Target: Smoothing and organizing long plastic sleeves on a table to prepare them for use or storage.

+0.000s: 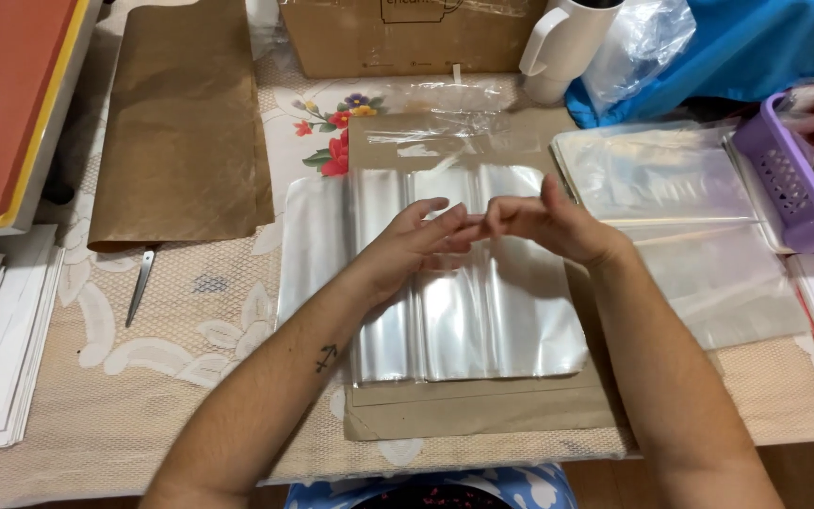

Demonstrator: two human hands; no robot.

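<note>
Clear plastic is what you've got under your fingers: a stack of clear, glossy rectangular plastic sleeves (468, 316) lying flat right in front of you. Your left hand (416, 247) and right hand (546, 224) meet over the upper middle of that stack, fingertips pinched together and touching each other. Both are mostly closed, but I honestly can't tell if there's a thin film edge caught between them or just air.

The sleeves lie side by side, overlapping, with their long axis running away from you toward the far edge of the table, short ends facing you and the back. Most of the stack sits below your hands, nearer your body, with a bit poking out past your fingertips.

Under the sleeves is a flat brown kraft paper sheet (482, 415), sticking out at the near edge. Off to your right is another pile of clear plastic bags (657, 174), then a purple perforated plastic basket (789, 184). To your left, a big folded brown paper sheet (181, 123) with small metal tweezers (140, 285) just below it, all on a beige lace tablecloth (96, 396). A white mug with a handle (562, 47) stands at the back.
</note>
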